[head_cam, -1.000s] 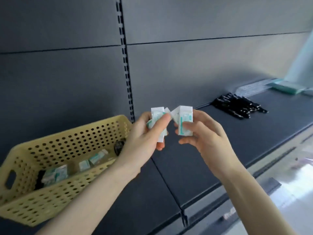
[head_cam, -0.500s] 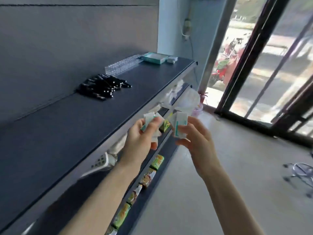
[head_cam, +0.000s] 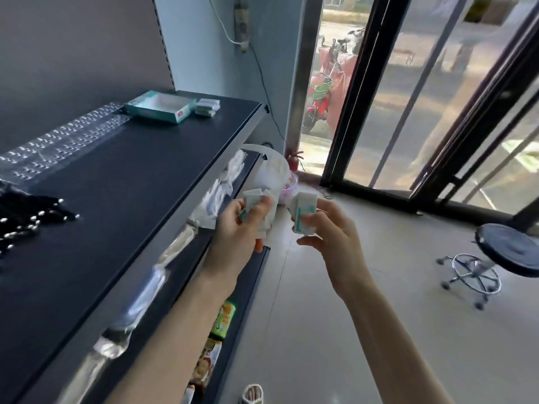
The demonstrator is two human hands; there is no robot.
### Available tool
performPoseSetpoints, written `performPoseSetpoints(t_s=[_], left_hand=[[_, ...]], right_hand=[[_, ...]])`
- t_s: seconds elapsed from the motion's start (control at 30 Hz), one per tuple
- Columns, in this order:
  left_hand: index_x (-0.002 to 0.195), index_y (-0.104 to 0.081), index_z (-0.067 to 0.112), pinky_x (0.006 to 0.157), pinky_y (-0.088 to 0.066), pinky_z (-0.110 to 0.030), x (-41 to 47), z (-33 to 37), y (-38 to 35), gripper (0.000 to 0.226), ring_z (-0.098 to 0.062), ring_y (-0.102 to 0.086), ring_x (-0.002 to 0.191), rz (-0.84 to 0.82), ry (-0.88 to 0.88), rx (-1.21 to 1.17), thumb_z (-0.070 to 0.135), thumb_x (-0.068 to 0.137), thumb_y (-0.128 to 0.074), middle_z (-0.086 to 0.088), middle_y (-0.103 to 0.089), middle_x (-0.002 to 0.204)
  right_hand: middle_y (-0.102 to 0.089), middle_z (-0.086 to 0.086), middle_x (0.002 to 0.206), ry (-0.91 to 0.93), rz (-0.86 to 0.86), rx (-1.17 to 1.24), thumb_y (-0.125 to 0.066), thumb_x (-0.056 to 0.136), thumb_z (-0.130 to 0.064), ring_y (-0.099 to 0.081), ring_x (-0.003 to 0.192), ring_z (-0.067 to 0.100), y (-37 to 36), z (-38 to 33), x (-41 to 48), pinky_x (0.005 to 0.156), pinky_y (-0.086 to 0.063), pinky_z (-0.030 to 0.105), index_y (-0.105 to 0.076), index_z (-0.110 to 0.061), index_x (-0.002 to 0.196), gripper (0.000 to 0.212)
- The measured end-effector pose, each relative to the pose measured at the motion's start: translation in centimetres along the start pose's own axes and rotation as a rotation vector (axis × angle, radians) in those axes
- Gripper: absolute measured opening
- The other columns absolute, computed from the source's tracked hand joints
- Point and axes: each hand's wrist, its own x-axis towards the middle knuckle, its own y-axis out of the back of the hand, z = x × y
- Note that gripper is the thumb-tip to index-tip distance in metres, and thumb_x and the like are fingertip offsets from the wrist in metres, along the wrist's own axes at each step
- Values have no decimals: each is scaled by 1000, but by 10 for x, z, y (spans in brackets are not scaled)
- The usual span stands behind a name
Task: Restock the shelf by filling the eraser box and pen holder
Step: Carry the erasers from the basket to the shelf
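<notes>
My left hand (head_cam: 237, 228) grips a bunch of white and teal erasers (head_cam: 254, 201) in front of the shelf edge. My right hand (head_cam: 332, 231) holds more erasers (head_cam: 304, 209) just to the right of them. The open teal eraser box (head_cam: 159, 107) lies at the far end of the dark shelf (head_cam: 116, 182), well beyond both hands. Beside it sits a small stack of erasers (head_cam: 207, 106). A clear pen holder (head_cam: 62, 139) runs along the back of the shelf. Black pens (head_cam: 27, 220) lie in a pile at the left.
Lower shelves hold small colourful packets (head_cam: 223, 319) and white bags (head_cam: 272, 173). A black rolling stool (head_cam: 509, 252) stands on the tiled floor at the right. Glass sliding doors (head_cam: 408, 97) fill the far wall, with a red scooter (head_cam: 319, 97) outside.
The view has swung right, from the yellow basket along the shelf to its far end. Both hands keep their erasers, and the eraser box has come closer.
</notes>
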Motion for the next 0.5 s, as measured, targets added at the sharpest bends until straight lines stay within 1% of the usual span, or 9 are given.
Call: performPoseSetpoints(t_s=[0.07, 0.17, 0.23, 0.3, 0.4, 0.5], left_hand=[[93, -58, 18, 47, -39, -16, 41, 2, -11, 33, -4, -46, 52, -19, -10, -19, 48, 79, -59, 0, -54, 72], [91, -56, 20, 48, -39, -19, 94, 2, -27, 37, -6, -45, 52, 42, 14, -61, 53, 75, -58, 2, -53, 69], [89, -54, 21, 49, -38, -20, 129, 0, -34, 35, -8, -43, 52, 80, 31, -78, 53, 75, -57, 3, -51, 66], [91, -53, 20, 49, -36, -20, 163, -1, -38, 31, -10, -42, 53, 126, 40, -84, 49, 82, -55, 1, -48, 67], [89, -50, 16, 46, -37, -18, 214, -4, -39, 25, -8, -42, 48, 248, 37, -93, 41, 91, -53, 1, -46, 63], [87, -50, 16, 45, -36, -21, 260, -7, -39, 23, -8, -43, 46, 392, 63, -109, 38, 94, -50, 0, -48, 63]], right_hand=[[-66, -4, 87, 7, 9, -2, -53, 67, -22, -63, 75, 5, 4, 0, 42, 59, -50, 20, -61, -14, 108, 42], [-67, -10, 81, -6, -16, -5, -54, 67, -22, -61, 73, 3, 7, -2, 100, 59, -50, 21, -62, -14, 108, 42], [-66, -7, 84, -6, -45, -26, -54, 67, -23, -62, 74, 5, 7, -2, 142, 60, -50, 21, -61, -13, 110, 44], [-67, -4, 86, -9, -87, -44, -54, 68, -23, -62, 77, 7, 5, 1, 185, 62, -50, 22, -60, -12, 111, 44], [-68, -9, 80, -14, -192, -46, -54, 69, -22, -63, 78, 9, -2, 6, 248, 65, -52, 25, -60, -10, 109, 42], [-68, -12, 76, -38, -321, -52, -54, 69, -23, -62, 77, 8, -13, 12, 305, 62, -51, 21, -60, -9, 108, 41]])
